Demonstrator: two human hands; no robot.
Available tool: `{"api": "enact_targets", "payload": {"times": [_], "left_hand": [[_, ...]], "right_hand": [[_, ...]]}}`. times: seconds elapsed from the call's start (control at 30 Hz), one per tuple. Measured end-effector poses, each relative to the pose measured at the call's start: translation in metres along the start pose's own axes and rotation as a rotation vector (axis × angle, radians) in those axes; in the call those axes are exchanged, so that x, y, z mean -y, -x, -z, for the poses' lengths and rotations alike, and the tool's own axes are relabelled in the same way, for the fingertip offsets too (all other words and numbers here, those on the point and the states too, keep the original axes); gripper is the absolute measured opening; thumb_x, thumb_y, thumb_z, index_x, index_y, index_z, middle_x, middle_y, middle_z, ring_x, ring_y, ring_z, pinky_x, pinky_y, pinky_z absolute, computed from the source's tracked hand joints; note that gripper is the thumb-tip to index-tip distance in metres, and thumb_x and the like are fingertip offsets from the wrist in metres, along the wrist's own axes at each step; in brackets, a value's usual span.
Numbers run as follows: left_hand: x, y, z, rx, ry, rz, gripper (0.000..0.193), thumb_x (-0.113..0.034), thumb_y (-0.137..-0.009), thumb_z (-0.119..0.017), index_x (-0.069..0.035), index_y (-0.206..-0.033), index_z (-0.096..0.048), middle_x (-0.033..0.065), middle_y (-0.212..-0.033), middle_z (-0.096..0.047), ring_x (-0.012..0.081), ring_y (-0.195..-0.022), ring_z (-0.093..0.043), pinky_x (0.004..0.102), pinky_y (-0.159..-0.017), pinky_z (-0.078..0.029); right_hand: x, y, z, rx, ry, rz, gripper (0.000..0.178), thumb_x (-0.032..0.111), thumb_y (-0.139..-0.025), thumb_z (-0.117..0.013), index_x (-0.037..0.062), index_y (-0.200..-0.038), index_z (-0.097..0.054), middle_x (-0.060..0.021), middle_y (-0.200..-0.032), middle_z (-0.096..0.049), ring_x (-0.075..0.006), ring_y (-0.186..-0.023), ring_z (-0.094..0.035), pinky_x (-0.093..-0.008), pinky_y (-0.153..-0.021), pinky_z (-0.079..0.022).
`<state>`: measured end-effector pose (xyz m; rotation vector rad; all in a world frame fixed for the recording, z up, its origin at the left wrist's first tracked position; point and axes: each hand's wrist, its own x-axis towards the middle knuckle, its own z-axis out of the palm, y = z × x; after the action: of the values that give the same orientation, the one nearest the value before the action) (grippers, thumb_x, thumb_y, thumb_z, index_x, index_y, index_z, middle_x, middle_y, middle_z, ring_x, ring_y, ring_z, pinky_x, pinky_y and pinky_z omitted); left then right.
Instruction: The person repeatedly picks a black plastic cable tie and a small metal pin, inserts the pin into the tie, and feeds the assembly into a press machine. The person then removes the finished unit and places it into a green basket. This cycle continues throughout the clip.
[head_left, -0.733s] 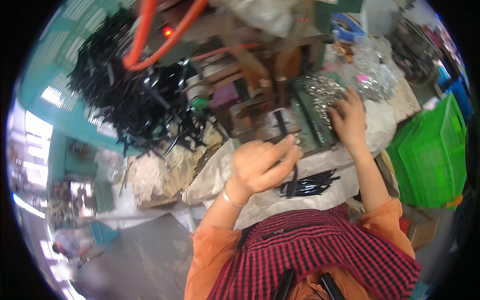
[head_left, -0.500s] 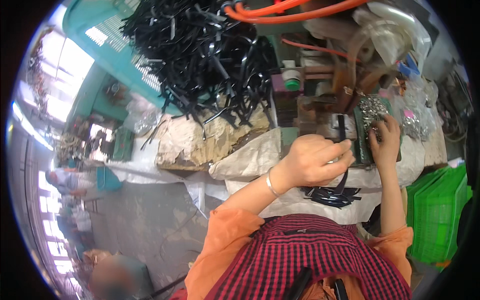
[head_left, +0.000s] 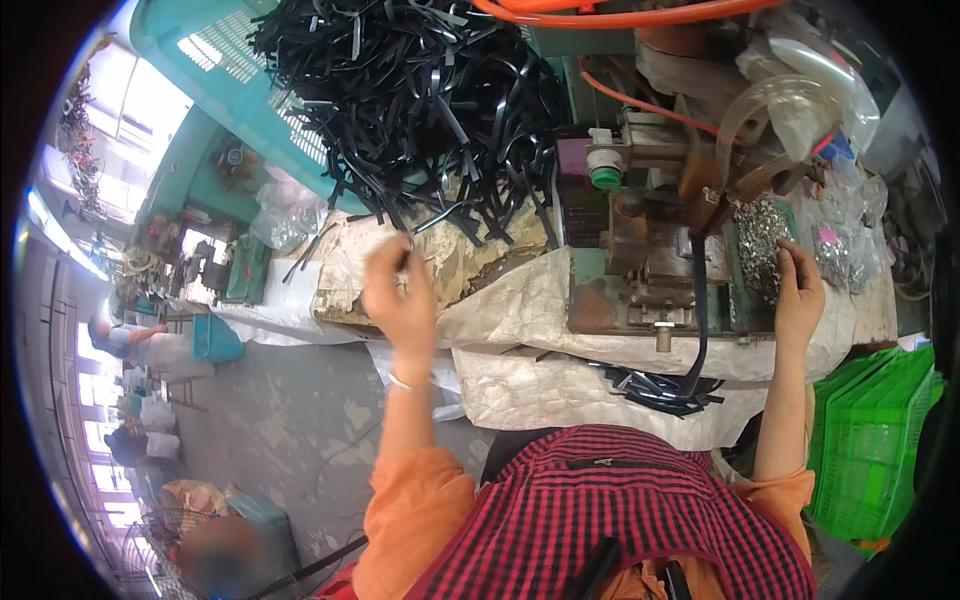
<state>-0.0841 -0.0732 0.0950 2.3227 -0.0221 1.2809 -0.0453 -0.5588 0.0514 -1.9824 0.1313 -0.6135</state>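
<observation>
My left hand [head_left: 400,295] is over the worn pale board at the near edge of the black strip pile [head_left: 430,110]. Its fingers look curled but are smeared by motion, so its grip cannot be made out. With thumb and fingertips pinched together, my right hand [head_left: 800,295] rests at the edge of a tray of small metal pieces [head_left: 757,240]; whatever is in the pinch is too small to name. Between the hands stands a small bench press [head_left: 640,255]. One black strip [head_left: 701,320] hangs from its head down to a bunch of strips [head_left: 655,388] on the white sheet.
Behind the strip pile is a teal basket [head_left: 220,80]. Orange hoses [head_left: 640,14] cross above the press. Clear bags [head_left: 840,240] of small parts lie right of the tray. Green crates [head_left: 865,440] stand at lower right. Other people sit far left.
My left hand has left the press and swung left to the strip pile. The black strip now hangs free from the press. My right hand has shifted slightly, fingers drawn into a pinch.
</observation>
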Motion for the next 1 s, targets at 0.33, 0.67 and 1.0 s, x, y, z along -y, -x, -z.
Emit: {"api": "enact_targets", "payload": {"times": [0.33,0.67,1.0], "left_hand": [[0.146,0.007,-0.052,0.285,-0.339,-0.137,0.027,0.001,-0.081,-0.063,-0.01,-0.103,-0.075,0.0157,-0.097,-0.065,0.0381,-0.09,-0.064,0.047,-0.078,-0.051],[0.016,-0.01,-0.073,0.233,0.419,0.084,0.026,-0.002,-0.104,-0.053,0.0,-0.127,-0.066,0.0104,-0.119,-0.064,0.0172,-0.104,-0.062,0.0269,-0.089,-0.05],[-0.066,0.035,-0.083,0.16,0.741,0.6,0.011,-0.003,-0.102,-0.061,0.004,-0.109,-0.066,0.0131,-0.111,-0.07,0.0133,-0.086,-0.068,0.0262,-0.073,-0.058]], "right_hand": [[0.027,0.009,-0.005,-0.072,-0.011,-0.042,0.015,0.006,-0.096,-0.068,-0.0003,-0.109,-0.073,-0.0047,-0.102,-0.073,-0.0118,-0.097,-0.066,-0.0259,-0.088,-0.05],[0.111,0.026,-0.003,0.135,-0.063,0.209,0.017,0.002,-0.093,-0.069,-0.0004,-0.109,-0.075,-0.0061,-0.106,-0.074,-0.0136,-0.1,-0.067,-0.0266,-0.089,-0.052],[0.126,0.031,-0.076,0.028,-0.54,0.012,0.04,0.0,-0.087,-0.072,-0.0031,-0.125,-0.062,-0.0084,-0.104,-0.07,-0.0131,-0.094,-0.067,-0.0278,-0.088,-0.052]]}}
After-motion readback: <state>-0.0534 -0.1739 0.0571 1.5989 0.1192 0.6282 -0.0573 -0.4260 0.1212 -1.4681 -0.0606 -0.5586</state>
